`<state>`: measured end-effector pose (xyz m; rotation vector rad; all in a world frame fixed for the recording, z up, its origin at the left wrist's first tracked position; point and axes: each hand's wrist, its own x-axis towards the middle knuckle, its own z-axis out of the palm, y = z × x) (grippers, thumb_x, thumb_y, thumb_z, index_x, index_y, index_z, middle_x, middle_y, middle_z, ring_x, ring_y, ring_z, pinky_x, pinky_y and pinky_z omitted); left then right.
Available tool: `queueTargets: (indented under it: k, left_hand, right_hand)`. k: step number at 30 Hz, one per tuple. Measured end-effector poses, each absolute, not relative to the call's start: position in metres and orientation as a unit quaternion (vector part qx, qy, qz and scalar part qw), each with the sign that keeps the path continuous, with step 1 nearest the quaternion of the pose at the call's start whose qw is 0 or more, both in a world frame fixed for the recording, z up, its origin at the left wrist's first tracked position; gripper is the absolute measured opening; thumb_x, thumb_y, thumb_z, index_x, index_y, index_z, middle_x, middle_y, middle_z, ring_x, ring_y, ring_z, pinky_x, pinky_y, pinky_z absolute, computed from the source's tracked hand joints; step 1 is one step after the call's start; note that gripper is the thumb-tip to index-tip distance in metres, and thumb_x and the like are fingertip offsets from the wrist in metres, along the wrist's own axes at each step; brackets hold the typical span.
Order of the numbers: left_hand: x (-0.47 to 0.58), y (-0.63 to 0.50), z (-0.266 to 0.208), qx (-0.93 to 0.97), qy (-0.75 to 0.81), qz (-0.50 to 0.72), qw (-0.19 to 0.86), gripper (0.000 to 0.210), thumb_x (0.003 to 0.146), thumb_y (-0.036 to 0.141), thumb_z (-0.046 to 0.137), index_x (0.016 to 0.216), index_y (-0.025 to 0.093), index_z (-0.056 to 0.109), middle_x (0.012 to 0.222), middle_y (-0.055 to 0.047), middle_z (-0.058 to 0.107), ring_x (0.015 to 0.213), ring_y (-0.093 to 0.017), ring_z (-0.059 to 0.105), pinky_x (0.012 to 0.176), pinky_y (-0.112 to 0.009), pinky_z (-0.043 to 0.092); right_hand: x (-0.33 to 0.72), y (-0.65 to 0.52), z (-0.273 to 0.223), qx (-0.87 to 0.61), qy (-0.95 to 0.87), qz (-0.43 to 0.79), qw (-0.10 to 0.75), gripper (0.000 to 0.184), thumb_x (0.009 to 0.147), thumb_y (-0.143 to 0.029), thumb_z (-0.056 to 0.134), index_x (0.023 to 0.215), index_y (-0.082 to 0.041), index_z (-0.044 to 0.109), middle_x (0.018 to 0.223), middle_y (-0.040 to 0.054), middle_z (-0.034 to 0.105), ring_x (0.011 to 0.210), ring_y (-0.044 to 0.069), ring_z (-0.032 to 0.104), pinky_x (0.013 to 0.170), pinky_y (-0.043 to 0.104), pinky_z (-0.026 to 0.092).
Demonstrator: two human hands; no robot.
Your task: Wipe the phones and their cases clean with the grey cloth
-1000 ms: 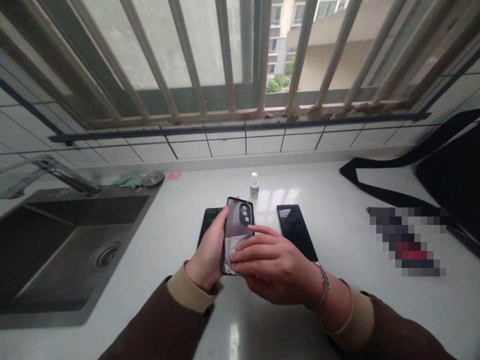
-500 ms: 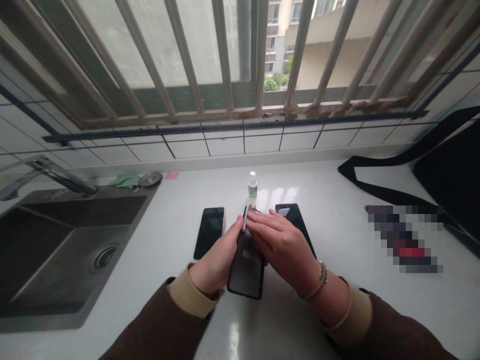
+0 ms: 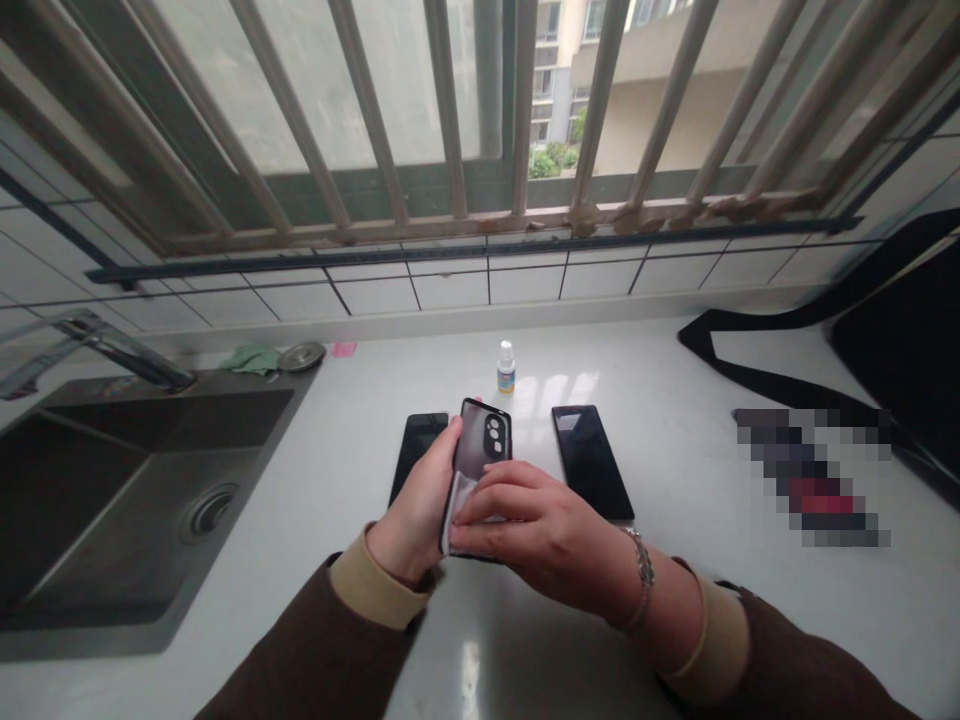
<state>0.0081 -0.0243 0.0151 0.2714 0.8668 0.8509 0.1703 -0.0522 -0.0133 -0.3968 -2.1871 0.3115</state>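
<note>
My left hand (image 3: 420,492) is wrapped around the left edge of a phone case (image 3: 475,435), its thumb along the side. The case is smoky and see-through with a black rim, and its camera cutouts sit at the upper right. A thin white wipe (image 3: 460,488) lies against the lower part of the case. My right hand (image 3: 536,515) presses it there with closed fingers, which hide part of it. Left of the case, partly behind my left hand, lies a dark phone (image 3: 420,440). Another dark phone (image 3: 592,462) lies to the right, apart from my right hand.
A small white spray bottle (image 3: 506,370) stands behind the case on the white counter (image 3: 360,420). On the left are a sink (image 3: 150,480), a faucet (image 3: 124,350) and a green cloth (image 3: 252,360). A black bag with a strap (image 3: 765,322) lies at right.
My right hand and the wipe have moved from the case's upper end down to its lower part. The case sits slightly higher, and its camera cutouts now show.
</note>
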Motion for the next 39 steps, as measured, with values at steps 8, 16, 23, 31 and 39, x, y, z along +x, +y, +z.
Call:
queueTargets:
  k: [8,16,23,31,39]
  left_hand:
    - [0.01,-0.024,0.009,0.093,0.413,0.398,0.814,0.057,0.116,0.04,0.038,0.084,0.011,0.076,0.071,-0.008,0.076,0.052,-0.013,0.067,0.048,-0.021,0.052]
    - [0.018,-0.038,0.003,0.218,0.438,0.381,0.784,0.046,0.111,0.049,0.051,0.117,0.013,0.079,0.079,-0.009,0.078,0.063,-0.019,0.071,0.061,-0.027,0.055]
    - [0.011,-0.04,-0.013,0.277,0.453,0.311,0.788,0.056,0.102,0.064,0.062,0.114,0.012,0.08,0.076,-0.009,0.075,0.062,-0.019,0.066,0.061,-0.028,0.051]
    - [0.004,-0.035,-0.016,0.358,0.432,0.374,0.738,0.06,0.102,0.062,0.065,0.149,0.025,0.064,0.088,-0.005,0.076,0.072,-0.019,0.069,0.066,-0.027,0.055]
    - [0.005,-0.031,-0.009,0.428,0.451,0.42,0.661,0.048,0.104,0.053,0.065,0.142,0.024,0.07,0.116,-0.011,0.08,0.104,-0.027,0.075,0.091,-0.033,0.059]
  right_hand:
    - [0.174,-0.047,-0.02,-0.227,-0.873,0.074,0.426,0.025,0.107,-0.009,0.059,0.122,-0.017,0.077,0.109,0.0069,0.08,0.097,0.02,0.07,0.093,0.039,0.062]
    - [0.181,-0.04,-0.026,-0.365,-0.821,0.057,0.435,0.03,0.112,-0.017,0.053,0.131,-0.02,0.076,0.107,0.0102,0.078,0.091,0.021,0.07,0.083,0.038,0.063]
    - [0.186,-0.035,-0.027,-0.436,-0.803,0.032,0.406,0.032,0.112,-0.016,0.051,0.135,-0.012,0.073,0.103,0.012,0.077,0.093,0.024,0.074,0.084,0.037,0.063]
    - [0.187,-0.032,-0.028,-0.489,-0.8,0.045,0.345,0.026,0.111,-0.016,0.054,0.126,-0.014,0.076,0.11,0.0137,0.078,0.099,0.025,0.076,0.09,0.039,0.063]
    - [0.186,-0.034,-0.024,-0.505,-0.796,0.059,0.329,0.024,0.109,-0.016,0.056,0.121,-0.015,0.076,0.104,0.0105,0.078,0.088,0.024,0.076,0.078,0.036,0.063]
